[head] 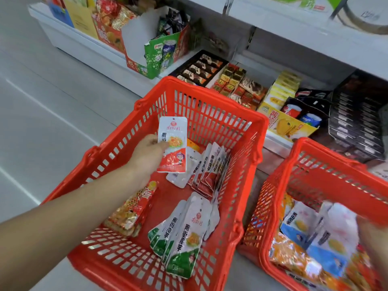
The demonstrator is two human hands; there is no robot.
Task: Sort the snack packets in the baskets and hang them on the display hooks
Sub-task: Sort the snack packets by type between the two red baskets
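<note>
My left hand (147, 152) pinches a white packet with a red bottom (174, 148) and holds it upright over the left red basket (210, 95). In that basket lie a stack of matching red-bottomed packets (210, 171), a stack of green-bottomed packets (184, 238) and orange-red patterned packets (130, 208) by the left wall. The right red basket (327, 150) holds blue-bottomed packets (304, 227) and orange packets (294, 257). My right hand (373, 234) is blurred at the frame's right edge inside that basket, next to a white packet; its grip is unclear.
Both baskets stand on the grey floor against a low white shelf (88, 49). The shelf carries open display boxes of snacks, a dark chocolate tray (201, 68) and yellow boxes (281, 91). Open floor lies to the left.
</note>
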